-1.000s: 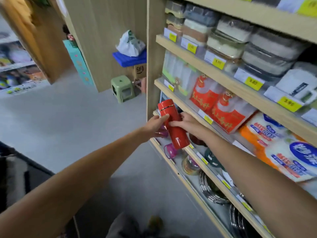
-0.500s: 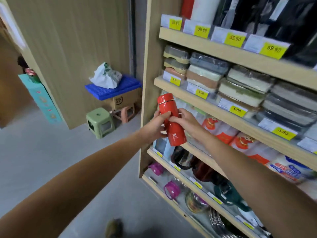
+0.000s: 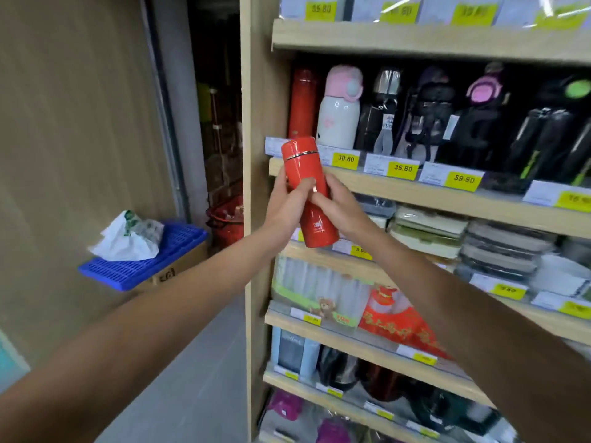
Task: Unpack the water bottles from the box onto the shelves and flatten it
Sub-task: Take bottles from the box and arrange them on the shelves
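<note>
Lifted higher, red bottle (image 3: 303, 167) is beside the 38.80 tag (image 3: 345, 160).

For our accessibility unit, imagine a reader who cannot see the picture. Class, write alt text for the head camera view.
A person's left grip and right grip hold a tilted red bottle in front of a wooden shop shelf. The shelf carries a row of other bottles above yellow price tags.

Shop: wooden shelves (image 3: 447, 195) packed with goods (image 3: 428, 233), yellow price tags (image 3: 402, 169) on edges.
</note>
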A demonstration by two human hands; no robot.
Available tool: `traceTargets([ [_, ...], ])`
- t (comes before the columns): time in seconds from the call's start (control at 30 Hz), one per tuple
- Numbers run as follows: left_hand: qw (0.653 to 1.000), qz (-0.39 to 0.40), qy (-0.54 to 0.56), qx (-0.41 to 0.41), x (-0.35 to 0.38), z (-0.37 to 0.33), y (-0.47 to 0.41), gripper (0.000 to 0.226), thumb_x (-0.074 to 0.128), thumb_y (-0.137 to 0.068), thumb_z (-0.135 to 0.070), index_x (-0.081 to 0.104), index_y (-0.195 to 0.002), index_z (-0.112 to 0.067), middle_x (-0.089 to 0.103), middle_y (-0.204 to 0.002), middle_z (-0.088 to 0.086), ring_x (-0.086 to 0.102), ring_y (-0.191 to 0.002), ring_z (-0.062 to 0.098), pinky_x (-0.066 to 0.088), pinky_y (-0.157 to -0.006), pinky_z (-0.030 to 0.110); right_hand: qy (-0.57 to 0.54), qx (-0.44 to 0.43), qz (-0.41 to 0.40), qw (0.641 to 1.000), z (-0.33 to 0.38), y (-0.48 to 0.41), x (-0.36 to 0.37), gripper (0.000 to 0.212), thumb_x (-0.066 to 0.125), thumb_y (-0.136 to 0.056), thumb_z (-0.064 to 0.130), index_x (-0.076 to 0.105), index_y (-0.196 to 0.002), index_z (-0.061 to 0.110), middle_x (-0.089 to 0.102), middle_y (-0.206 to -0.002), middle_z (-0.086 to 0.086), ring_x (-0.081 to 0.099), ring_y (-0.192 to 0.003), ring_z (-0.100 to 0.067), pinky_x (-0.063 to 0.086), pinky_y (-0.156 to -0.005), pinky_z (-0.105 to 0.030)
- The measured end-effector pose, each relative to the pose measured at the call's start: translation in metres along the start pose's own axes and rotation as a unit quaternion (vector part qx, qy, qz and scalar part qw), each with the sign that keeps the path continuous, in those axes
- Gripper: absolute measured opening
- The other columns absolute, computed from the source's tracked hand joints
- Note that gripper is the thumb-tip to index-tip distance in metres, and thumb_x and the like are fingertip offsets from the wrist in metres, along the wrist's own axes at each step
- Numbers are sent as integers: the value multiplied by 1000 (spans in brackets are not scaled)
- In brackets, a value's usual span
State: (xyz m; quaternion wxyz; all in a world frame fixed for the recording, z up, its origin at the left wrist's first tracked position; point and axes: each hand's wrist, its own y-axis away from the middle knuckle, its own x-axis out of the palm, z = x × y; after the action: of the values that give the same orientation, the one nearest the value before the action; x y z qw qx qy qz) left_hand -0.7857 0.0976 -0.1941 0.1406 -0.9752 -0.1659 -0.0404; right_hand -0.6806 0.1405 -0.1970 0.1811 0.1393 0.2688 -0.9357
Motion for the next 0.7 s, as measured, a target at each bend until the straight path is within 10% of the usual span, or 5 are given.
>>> traceTargets([
  [0.33, 998, -13, -50, 35, -6, -87, -80, 43, 59, -89, -37, 49, -126, -17, 62, -118, 5, 62, -102, 21, 50, -93, 37, -15, -18, -80, 997, 61, -81, -8, 31, 61, -91, 23, 49, -117, 9, 59, -89, 6, 61, -80, -5, 51, -71, -17],
  [0.57, 993, -23, -103, 44, -13, -98, -129, 49, 62, -84, -41, 55, -122, -11, 65, -115, 9, 64, -101, 26, 51, -93, 39, 60, -26, -117, 991, 69, -103, 0, 16, 57, -89, 19, 52, -104, 21, 60, -90, 5, 62, -89, -18, 52, -86, -40],
  [0.7, 985, -27, -157, 69, -9, -90, -150, 51, 64, -82, -43, 53, -123, -14, 64, -116, 7, 63, -103, 25, 50, -93, 36, 101, -21, -126, 987, 66, -109, -1, 25, 54, -89, 10, 58, -113, 11, 63, -101, -3, 60, -91, -17, 47, -78, -16],
])
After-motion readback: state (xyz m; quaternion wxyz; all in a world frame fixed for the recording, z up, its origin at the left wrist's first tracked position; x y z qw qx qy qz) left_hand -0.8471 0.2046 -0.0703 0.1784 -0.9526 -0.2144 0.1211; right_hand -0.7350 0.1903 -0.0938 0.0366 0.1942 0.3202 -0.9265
